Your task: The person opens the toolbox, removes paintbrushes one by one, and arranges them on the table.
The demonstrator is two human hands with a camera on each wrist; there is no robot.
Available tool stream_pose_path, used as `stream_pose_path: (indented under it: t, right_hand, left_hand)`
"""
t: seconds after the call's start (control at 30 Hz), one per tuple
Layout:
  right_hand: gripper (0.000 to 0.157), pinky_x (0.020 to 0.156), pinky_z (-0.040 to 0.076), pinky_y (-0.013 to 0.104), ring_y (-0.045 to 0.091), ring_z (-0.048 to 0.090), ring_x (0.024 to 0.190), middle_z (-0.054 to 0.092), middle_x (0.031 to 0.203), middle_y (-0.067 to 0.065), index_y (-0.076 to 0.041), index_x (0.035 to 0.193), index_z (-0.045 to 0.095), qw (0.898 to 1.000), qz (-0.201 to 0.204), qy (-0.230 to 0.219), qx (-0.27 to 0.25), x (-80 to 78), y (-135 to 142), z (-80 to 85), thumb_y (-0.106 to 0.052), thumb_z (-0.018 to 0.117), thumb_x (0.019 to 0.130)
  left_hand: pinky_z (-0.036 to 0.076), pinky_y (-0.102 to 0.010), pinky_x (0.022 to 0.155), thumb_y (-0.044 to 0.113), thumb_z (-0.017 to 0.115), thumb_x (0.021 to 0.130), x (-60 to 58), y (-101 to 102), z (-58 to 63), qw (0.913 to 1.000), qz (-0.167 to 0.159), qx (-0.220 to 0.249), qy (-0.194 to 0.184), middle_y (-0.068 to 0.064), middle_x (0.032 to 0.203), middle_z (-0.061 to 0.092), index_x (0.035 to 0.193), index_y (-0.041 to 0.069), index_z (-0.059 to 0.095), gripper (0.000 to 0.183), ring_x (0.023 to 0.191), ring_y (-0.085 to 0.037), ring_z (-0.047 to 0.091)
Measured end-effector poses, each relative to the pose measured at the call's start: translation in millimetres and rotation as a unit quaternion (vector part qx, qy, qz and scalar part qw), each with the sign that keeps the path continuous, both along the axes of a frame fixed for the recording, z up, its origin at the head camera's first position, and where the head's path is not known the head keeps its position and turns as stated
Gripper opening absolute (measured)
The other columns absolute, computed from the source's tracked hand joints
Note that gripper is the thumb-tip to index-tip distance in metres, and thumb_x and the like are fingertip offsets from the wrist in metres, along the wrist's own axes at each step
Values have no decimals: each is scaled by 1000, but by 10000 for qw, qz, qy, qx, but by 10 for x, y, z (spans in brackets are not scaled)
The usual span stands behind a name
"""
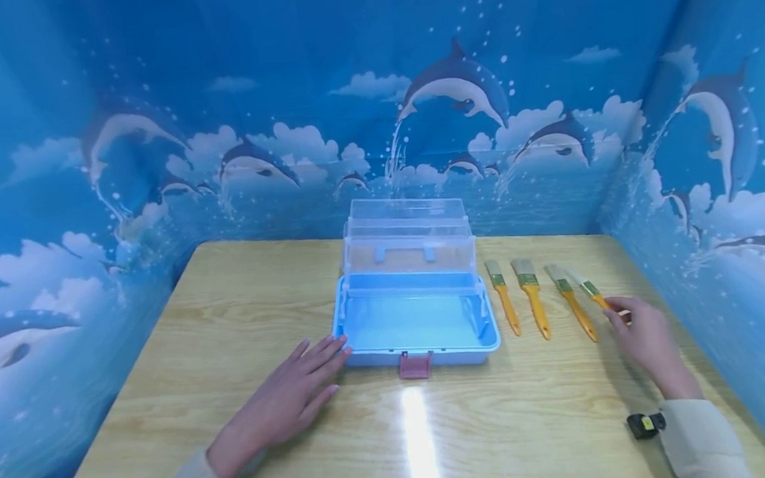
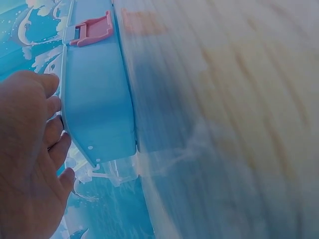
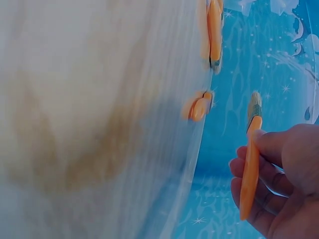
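A light-blue plastic box (image 1: 417, 356) with a raised clear lid (image 1: 410, 255) and a pink latch (image 1: 415, 365) stands on the wooden table. Fingers extended, my left hand (image 1: 290, 393) touches the box's front left corner. My right hand (image 1: 646, 339) pinches a paintbrush (image 3: 252, 164) by its orange handle, thumb on one side and fingers on the other; its bristles point away from me. Three more paintbrushes lie between the box and that hand: a narrow one (image 1: 505, 301), a wide one (image 1: 532, 299) and another (image 1: 572, 303) nearest the held brush.
The wooden table (image 1: 241, 308) carries the box near its back edge. A blue dolphin-print curtain (image 1: 279, 91) closes in the back and both sides. A bright light reflection lies on the wood in front of the box.
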State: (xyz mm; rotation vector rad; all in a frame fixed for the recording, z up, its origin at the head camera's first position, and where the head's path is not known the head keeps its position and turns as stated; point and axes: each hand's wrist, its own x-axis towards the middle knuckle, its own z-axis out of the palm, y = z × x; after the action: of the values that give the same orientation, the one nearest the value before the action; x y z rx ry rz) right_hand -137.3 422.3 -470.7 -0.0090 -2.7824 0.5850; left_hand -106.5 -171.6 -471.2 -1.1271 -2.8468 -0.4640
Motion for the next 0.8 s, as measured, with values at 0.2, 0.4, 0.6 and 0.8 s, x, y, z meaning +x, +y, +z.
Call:
stream_pose_path:
  t: [0.2,0.4,0.6,0.8]
  right_hand:
    - [30,65,58,54,44,67,86,68,107,33,14,122,64,9998,-47,-184,30,-67,69,-11,-7,62,100]
    - [31,59,57,49,42,68,81,69,104,34,15,121,63,9995,-49,-285,92,-110,117,-5,-8,62,100]
    - [33,52,52,39,35,67,73,69,103,34,15,121,63,9985,-183,-455,236,-165,147,3,-10,61,101]
    - [34,53,52,39,32,67,70,70,103,33,17,119,64,9973,-242,-628,289,-212,152,6,-11,62,100]
  left_hand:
    - [23,-57,125,30,54,106,-14,-2,-7,9999,-37,13,108,-2,167,27,160,16,33,59,153,-24,29]
    - [23,-57,125,31,52,107,-12,-10,-19,10000,-31,21,41,-1,167,26,160,17,32,59,154,-24,28]
    - [21,-56,125,33,51,107,-14,-16,-27,10000,-38,14,29,-1,168,25,160,18,31,59,154,-23,26]
    - [20,-55,126,34,50,107,-18,-20,-26,10000,-29,14,-22,0,168,25,160,19,31,58,154,-23,26]
